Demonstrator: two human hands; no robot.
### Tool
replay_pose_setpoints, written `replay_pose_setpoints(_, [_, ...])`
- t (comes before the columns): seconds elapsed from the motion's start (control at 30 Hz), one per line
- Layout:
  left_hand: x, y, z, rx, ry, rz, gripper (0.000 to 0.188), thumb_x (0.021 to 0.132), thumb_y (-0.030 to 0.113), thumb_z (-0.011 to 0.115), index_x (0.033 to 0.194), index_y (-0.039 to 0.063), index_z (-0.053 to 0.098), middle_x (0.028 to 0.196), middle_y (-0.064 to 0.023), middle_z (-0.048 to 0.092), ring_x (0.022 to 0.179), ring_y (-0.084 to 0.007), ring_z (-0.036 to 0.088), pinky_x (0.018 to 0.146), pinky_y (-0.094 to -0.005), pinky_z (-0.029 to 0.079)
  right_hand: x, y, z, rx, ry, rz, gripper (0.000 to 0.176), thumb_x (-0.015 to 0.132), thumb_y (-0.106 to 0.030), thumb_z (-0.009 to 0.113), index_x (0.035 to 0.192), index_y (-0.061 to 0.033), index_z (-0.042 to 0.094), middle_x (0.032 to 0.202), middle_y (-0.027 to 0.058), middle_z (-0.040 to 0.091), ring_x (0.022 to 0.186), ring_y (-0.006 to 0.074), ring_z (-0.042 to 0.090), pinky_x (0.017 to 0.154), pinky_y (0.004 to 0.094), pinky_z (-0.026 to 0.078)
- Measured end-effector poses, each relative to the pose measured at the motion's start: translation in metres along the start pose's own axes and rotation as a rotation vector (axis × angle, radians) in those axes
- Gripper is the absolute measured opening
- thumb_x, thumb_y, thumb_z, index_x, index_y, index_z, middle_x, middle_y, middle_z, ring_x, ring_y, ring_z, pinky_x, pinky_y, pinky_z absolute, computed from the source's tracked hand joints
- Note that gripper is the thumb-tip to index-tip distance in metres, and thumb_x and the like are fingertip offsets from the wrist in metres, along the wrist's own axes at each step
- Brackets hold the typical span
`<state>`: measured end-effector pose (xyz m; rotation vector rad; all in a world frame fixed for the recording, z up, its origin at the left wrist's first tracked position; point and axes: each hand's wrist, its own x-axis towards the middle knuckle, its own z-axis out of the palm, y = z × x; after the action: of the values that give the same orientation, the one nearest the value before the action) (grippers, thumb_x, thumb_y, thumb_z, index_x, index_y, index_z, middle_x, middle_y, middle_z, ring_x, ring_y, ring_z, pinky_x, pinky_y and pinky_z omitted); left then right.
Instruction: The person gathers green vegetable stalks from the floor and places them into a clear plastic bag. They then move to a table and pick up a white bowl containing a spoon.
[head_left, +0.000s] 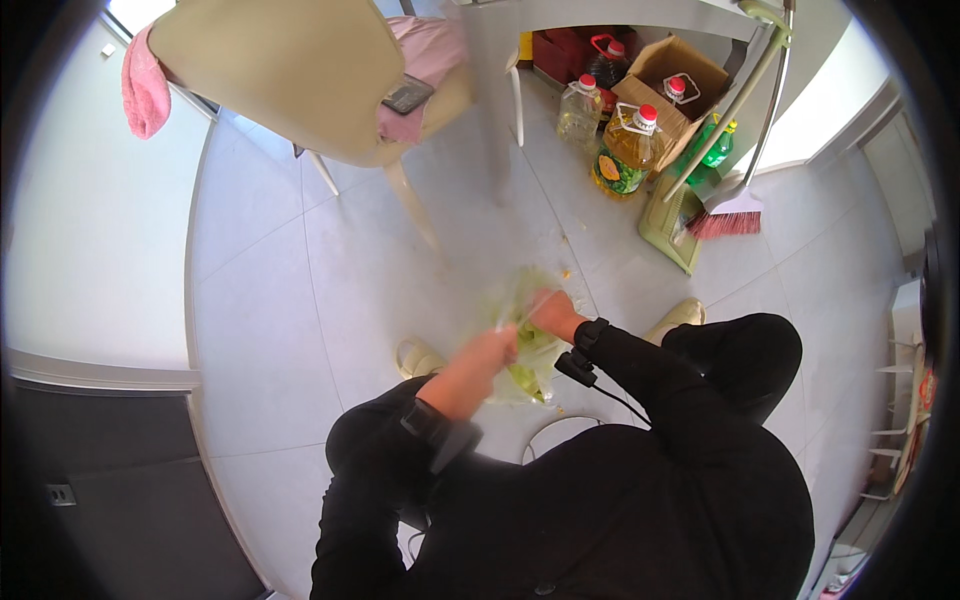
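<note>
Between my feet, a clear plastic bag (499, 391) with light green leaves in it lies on the tiled floor. Over the bag, a green leafy vegetable (517, 296) is blurred by movement. My left hand (472, 367) is blurred too, its fingers closed around the lower part of the vegetable. My right hand (556, 313) has its fingers curled on the same greens, close beside the left. Blur hides exactly where each hand grips. Black bands circle both wrists, and a small black device (576, 369) with a cable hangs by the right one.
A beige chair (285, 67) stands ahead on the left, holding a phone (407, 94) on pink cloth. Ahead right are an oil bottle (628, 154), a cardboard box (667, 94), a dustpan (667, 225) and a broom (727, 221). Yellow scraps (567, 274) dot the floor.
</note>
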<state>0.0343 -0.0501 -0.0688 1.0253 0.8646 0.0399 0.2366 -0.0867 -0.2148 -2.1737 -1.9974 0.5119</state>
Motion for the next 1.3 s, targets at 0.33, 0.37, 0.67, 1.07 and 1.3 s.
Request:
replay_pose_setpoints(0.33, [0.002, 0.008, -0.008, 0.078, 0.051, 0.115, 0.027, 0.095, 0.028, 0.049, 0.079, 0.008, 0.056, 0.077, 0.0033, 0.048, 0.073, -0.0081, 0.044, 0.067, -0.0226, 0.037, -0.018, -0.007, -0.051, 0.794, -0.403, -0.081, 0.026, 0.070, -0.012, 0.055, 0.092, -0.0028, 0.064, 0.070, 0.0032, 0.055, 0.069, 0.0137, 0.051, 0.064, 0.0286, 0.042])
replay_pose_setpoints(0.37, [0.003, 0.007, -0.011, 0.015, 0.014, 0.104, 0.026, 0.095, 0.028, 0.050, 0.078, 0.008, 0.056, 0.077, 0.0025, 0.048, 0.073, -0.0091, 0.045, 0.067, -0.0231, 0.038, -0.019, -0.002, -0.054, 0.815, -0.454, -0.093, 0.027, 0.071, -0.013, 0.055, 0.095, -0.0024, 0.064, 0.070, 0.0023, 0.054, 0.069, 0.0134, 0.050, 0.064, 0.0285, 0.042])
replay_pose_setpoints(0.67, [0.024, -0.017, -0.033, 0.164, -0.099, 0.194, 0.012, 0.092, 0.012, 0.041, 0.091, 0.001, 0.046, 0.084, -0.0142, 0.051, 0.081, -0.0289, 0.050, 0.073, -0.0348, 0.040, -0.029, 0.003, -0.049, 0.989, -0.612, -0.216, 0.019, 0.079, -0.017, 0.057, 0.088, -0.0022, 0.064, 0.066, -0.0038, 0.050, 0.064, 0.0089, 0.045, 0.058, 0.0278, 0.038])
replay_pose_setpoints(1.07, [0.009, 0.005, 0.005, 0.275, -0.026, 0.084, 0.025, 0.094, 0.022, 0.046, 0.080, 0.003, 0.053, 0.075, -0.0047, 0.052, 0.072, -0.0157, 0.049, 0.071, -0.0278, 0.039, 0.007, 0.021, 0.039, 0.786, -0.028, 0.197, 0.020, 0.074, -0.023, 0.061, 0.068, -0.0041, 0.065, 0.061, 0.0083, 0.060, 0.053, 0.0194, 0.053, 0.050, 0.0346, 0.040])
replay_pose_setpoints(1.3, [0.003, 0.011, 0.032, -0.062, 0.098, -0.253, 0.028, 0.092, 0.030, 0.052, 0.075, 0.008, 0.053, 0.078, -0.0004, 0.051, 0.073, -0.0129, 0.044, 0.071, -0.0261, 0.037, 0.027, 0.034, 0.096, 0.121, 0.043, -0.042, 0.018, 0.070, -0.025, 0.060, 0.066, -0.0079, 0.066, 0.066, 0.0095, 0.063, 0.061, 0.0323, 0.059, 0.057, 0.0436, 0.045])
